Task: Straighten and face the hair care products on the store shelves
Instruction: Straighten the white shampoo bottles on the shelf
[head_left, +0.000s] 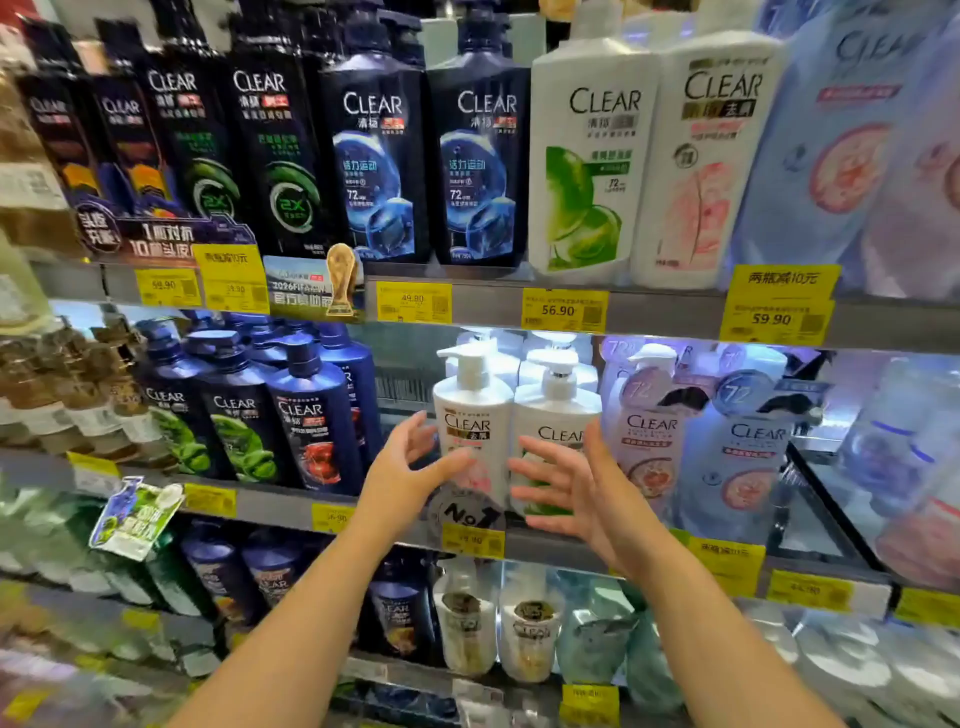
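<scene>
Two white CLEAR pump bottles stand side by side at the front of the middle shelf: one with a pink label (470, 415) and one with a green label (556, 415). My left hand (410, 462) hovers with spread fingers at the left side of the pink-label bottle, its thumb across the lower label. My right hand (566, 483) is spread in front of the green-label bottle, fingers over its lower label. Neither hand grips a bottle. More white pump bottles stand behind the two.
Dark blue CLEAR bottles (306, 415) stand left of a gap on the middle shelf; pale refill pouches (649, 436) stand right. The upper shelf carries black, blue (379, 156) and white (592, 156) CLEAR bottles. Yellow price tags (563, 310) line the shelf edges. Lower shelf holds smaller bottles.
</scene>
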